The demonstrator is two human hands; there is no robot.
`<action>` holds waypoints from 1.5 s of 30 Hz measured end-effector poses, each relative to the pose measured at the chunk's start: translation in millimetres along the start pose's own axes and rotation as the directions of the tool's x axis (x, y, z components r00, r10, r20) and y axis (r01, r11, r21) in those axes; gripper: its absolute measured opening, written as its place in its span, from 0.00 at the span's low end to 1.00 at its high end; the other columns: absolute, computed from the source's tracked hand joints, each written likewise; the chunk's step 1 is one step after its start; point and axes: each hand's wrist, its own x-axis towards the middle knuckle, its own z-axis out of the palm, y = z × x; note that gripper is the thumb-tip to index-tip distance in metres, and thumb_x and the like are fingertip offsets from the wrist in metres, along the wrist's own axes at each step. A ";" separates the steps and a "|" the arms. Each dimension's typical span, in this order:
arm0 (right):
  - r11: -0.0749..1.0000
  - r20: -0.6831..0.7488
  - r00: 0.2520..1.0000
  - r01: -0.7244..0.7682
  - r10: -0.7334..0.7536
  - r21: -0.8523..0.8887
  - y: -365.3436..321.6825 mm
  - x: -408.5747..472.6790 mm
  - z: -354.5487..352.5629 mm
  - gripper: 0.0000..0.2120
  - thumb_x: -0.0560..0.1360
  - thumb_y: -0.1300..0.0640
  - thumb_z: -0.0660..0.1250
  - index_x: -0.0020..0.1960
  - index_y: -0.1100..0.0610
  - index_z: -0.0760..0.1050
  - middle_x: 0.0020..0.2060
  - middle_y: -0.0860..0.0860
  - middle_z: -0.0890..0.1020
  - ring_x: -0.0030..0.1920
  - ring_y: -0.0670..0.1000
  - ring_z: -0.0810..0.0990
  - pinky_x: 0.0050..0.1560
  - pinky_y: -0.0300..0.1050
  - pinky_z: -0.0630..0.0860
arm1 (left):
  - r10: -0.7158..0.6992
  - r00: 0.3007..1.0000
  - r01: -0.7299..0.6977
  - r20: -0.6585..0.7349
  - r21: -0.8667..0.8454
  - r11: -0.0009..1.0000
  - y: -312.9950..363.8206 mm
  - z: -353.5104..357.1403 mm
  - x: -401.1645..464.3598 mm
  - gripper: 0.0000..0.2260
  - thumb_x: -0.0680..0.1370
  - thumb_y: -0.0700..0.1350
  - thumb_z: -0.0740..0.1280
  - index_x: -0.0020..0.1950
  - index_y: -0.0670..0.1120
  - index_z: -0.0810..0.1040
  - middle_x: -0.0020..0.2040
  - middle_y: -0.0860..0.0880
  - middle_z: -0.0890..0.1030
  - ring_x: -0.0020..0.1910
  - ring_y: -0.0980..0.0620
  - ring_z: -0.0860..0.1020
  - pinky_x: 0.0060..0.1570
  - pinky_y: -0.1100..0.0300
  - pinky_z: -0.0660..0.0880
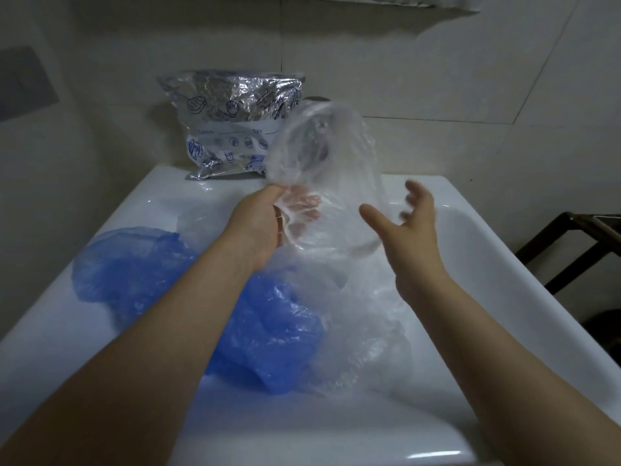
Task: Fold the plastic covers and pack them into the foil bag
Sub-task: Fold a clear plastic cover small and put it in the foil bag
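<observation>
My left hand (268, 220) grips a clear plastic cover (322, 156) by its gathered edge and holds it up above the white sink (504, 264). To the right of that cover, my right hand (406, 223) hovers with its fingers spread and holds nothing. The silver foil bag (232, 122) with blue drawings stands at the back against the wall, partly hidden behind the raised cover. Blue plastic covers (268, 331) lie in a heap under my left forearm. More clear covers (363, 331) lie crumpled to the right of the blue ones.
The sink's far ledge (161, 183) carries the foil bag. A tiled wall (437, 79) rises behind it. A dark metal frame (578, 240) stands to the right of the sink. The basin hollow (497, 250) opens on the right side.
</observation>
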 end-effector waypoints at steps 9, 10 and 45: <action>0.865 0.305 0.908 -0.384 0.288 0.324 1.6 6.8 -0.4 0.05 0.76 0.61 0.65 0.42 0.56 0.75 0.33 0.48 0.80 0.31 0.45 0.72 0.27 0.34 0.69 | -0.086 0.990 0.084 0.108 0.021 0.996 -4.3 13.6 -10.4 0.24 0.71 0.59 0.66 0.60 0.46 0.76 0.52 0.46 0.80 0.51 0.47 0.79 0.45 0.55 0.75; 0.880 0.294 0.918 -0.355 0.265 0.314 1.3 7.3 -2.4 0.04 0.76 0.61 0.65 0.42 0.56 0.76 0.34 0.48 0.80 0.33 0.45 0.74 0.31 0.35 0.71 | -0.138 0.985 0.126 0.109 0.110 0.986 -6.6 14.2 -11.6 0.27 0.69 0.61 0.68 0.62 0.47 0.75 0.55 0.46 0.80 0.51 0.46 0.80 0.44 0.54 0.77; 0.637 0.476 0.875 -0.414 0.083 0.650 -14.2 12.5 -18.6 0.08 0.68 0.57 0.66 0.36 0.61 0.81 0.33 0.53 0.83 0.40 0.49 0.84 0.37 0.35 0.79 | -0.007 0.954 0.129 0.300 -0.389 0.912 4.4 13.4 -22.4 0.07 0.75 0.35 0.61 0.50 0.37 0.77 0.41 0.45 0.84 0.40 0.53 0.84 0.40 0.67 0.79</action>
